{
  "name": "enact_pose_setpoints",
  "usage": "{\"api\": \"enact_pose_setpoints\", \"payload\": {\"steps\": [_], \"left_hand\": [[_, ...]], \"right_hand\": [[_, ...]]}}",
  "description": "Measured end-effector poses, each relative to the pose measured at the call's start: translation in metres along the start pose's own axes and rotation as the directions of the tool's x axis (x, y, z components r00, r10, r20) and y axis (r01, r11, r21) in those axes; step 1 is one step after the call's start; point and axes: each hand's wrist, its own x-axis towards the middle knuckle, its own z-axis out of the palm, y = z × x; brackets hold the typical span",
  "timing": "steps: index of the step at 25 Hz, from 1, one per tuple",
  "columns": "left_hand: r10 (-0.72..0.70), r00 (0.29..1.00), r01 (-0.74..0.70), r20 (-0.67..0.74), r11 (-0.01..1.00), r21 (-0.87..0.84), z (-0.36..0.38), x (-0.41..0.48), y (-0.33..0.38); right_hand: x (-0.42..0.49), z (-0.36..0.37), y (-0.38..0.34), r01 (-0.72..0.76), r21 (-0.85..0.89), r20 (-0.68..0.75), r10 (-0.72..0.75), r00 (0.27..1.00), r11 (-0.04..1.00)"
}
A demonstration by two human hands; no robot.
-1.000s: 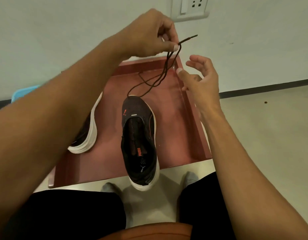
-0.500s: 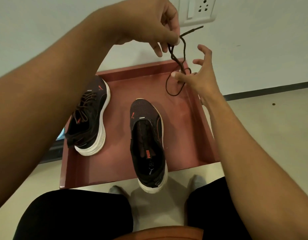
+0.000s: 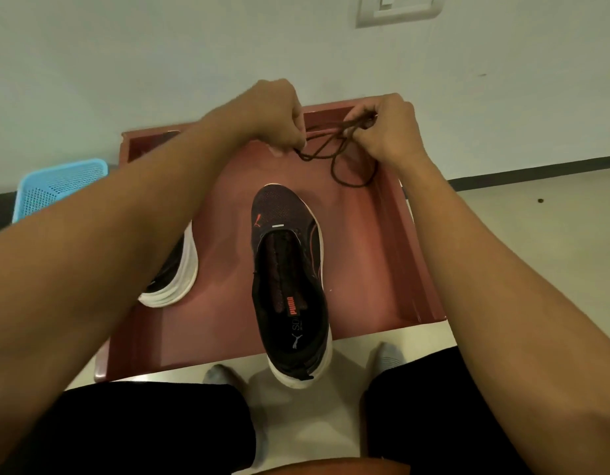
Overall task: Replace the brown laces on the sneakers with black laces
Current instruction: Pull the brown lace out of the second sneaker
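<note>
Your left hand (image 3: 272, 114) is curled and pinches one end of the thin dark brown shoelace (image 3: 332, 169) between its fingertips. Your right hand (image 3: 386, 132) is clenched around the bunched strands at the far right. Both hands are held over the far end of the shallow reddish-brown tray (image 3: 382, 255), and a loop of the lace hangs down between them toward the tray floor. The laceless black knit sneaker with a white sole (image 3: 290, 269) lies in the middle of the tray, its heel overhanging the near edge. A second black sneaker (image 3: 180, 279) sits to the left, mostly hidden by your forearm. A light blue mesh plastic basket (image 3: 57, 183) stands beyond the tray's left side.
</note>
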Motion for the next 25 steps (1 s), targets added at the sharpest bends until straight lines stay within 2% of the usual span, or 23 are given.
{"api": "enact_pose_setpoints", "payload": {"steps": [4, 8, 11, 14, 16, 18, 21, 23, 25], "left_hand": [[-0.030, 0.984, 0.048, -0.174, 0.994, 0.100, 0.053, 0.031, -0.009], [-0.004, 0.948, 0.056, -0.318, 0.986, 0.156, 0.078, 0.053, -0.012], [0.004, 0.909, 0.061, -0.416, 0.988, 0.144, 0.085, 0.065, -0.009], [0.077, 0.874, 0.041, -0.480, 0.972, 0.231, 0.089, 0.067, -0.003], [0.088, 0.856, 0.041, -0.509, 0.971, 0.236, 0.087, 0.067, -0.003], [0.089, 0.849, 0.032, -0.521, 0.975, 0.219, 0.083, 0.067, -0.008], [0.116, 0.870, -0.012, -0.480, 0.977, 0.215, 0.075, 0.059, -0.013], [0.126, 0.888, -0.044, -0.443, 0.980, 0.192, 0.068, 0.053, -0.015], [0.140, 0.918, -0.083, -0.371, 0.983, 0.165, 0.063, 0.047, -0.016]], "right_hand": [[-0.005, 0.012, 0.002, 0.080, -0.243, 0.013, -0.079, 0.997, 0.967], [-0.006, 0.026, 0.002, 0.121, -0.351, 0.017, -0.123, 0.992, 0.929], [-0.008, 0.035, 0.004, 0.168, -0.398, 0.131, -0.126, 0.983, 0.902], [-0.012, 0.034, -0.001, 0.181, -0.426, 0.254, -0.075, 0.964, 0.886], [-0.010, 0.022, -0.009, 0.163, -0.403, 0.232, -0.072, 0.970, 0.901], [-0.008, 0.006, -0.020, 0.142, -0.370, 0.142, -0.095, 0.985, 0.918], [-0.003, -0.008, -0.025, 0.035, -0.428, 0.064, -0.009, 0.998, 0.903], [-0.006, -0.014, -0.026, -0.040, -0.483, 0.107, 0.105, 0.989, 0.875], [-0.014, -0.018, -0.034, -0.068, -0.531, 0.222, 0.217, 0.951, 0.844]]}}
